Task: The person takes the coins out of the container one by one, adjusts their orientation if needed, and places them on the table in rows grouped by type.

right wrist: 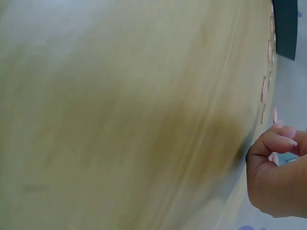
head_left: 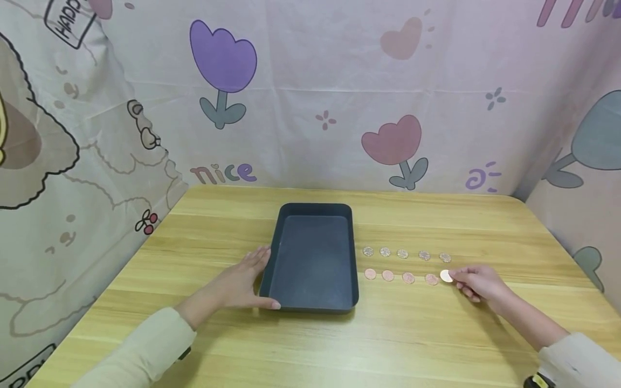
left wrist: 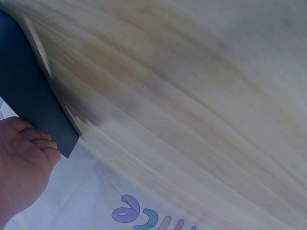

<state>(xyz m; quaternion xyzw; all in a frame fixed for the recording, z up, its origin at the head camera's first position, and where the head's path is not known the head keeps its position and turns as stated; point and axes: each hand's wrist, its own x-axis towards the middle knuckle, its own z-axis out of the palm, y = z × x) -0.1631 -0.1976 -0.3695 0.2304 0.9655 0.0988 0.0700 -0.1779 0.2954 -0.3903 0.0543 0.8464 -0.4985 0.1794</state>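
Observation:
A dark grey rectangular tray (head_left: 314,258) lies on the table, its inside bare. My left hand (head_left: 245,280) rests against its left wall, thumb at the near left corner. In the left wrist view, the fingers (left wrist: 36,141) touch the outside of the tray wall (left wrist: 38,96). Right of the tray lie two rows of coins: several silvery ones (head_left: 402,254) behind, several copper-coloured ones (head_left: 408,278) in front. At the right end of the front row, my right hand (head_left: 480,283) pinches a shiny coin (head_left: 446,276) between thumb and fingertips. The right wrist view shows the remaining fingers curled in.
The wooden table (head_left: 310,350) has a far edge against a hanging cloth (head_left: 310,97) printed with tulips. More printed cloth hangs along the left and right sides. A dark band with a yellow part (head_left: 539,380) shows at the right sleeve.

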